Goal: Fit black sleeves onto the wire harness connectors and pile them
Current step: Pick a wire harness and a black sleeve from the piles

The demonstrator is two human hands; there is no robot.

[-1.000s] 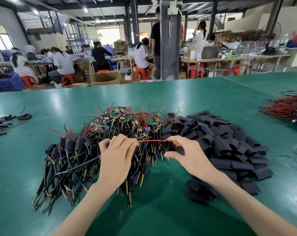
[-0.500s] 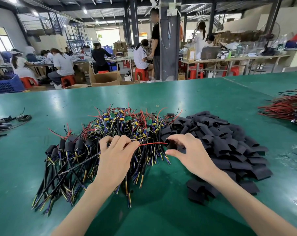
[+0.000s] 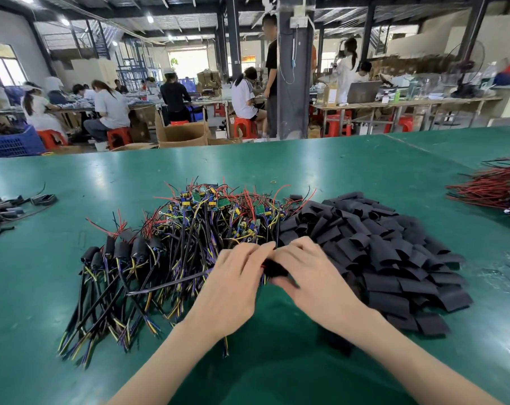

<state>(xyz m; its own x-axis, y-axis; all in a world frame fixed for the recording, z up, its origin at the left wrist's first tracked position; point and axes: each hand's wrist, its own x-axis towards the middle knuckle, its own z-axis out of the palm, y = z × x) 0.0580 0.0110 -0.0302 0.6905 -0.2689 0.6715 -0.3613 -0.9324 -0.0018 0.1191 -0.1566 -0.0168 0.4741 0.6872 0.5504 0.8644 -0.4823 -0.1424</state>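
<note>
The left hand (image 3: 233,287) and right hand (image 3: 309,276) are meeting fingertip to fingertip, both pinching one blurred black sleeve (image 3: 274,270) just above the green tabletop (image 3: 365,176). Behind them, loose wire harnesses (image 3: 207,226) are lying heaped. Sleeved harnesses (image 3: 122,249) are lying to the left, and spare sleeves (image 3: 388,258) are sitting piled to the right, touching the heap.

Centre: tangled heap of multicoloured wire harnesses (image 3: 218,217) on the flat green table (image 3: 365,171).
Right, touching it: heap of flat black sleeves (image 3: 394,258).
Left edge: black-sleeved harnesses (image 3: 122,249), side by side.
Front, between the heaps: left hand (image 3: 233,287) and right hand (image 3: 312,276) meet on a single black sleeve (image 3: 272,266).
Far right, well apart: bundle of red wires (image 3: 496,188).
</note>
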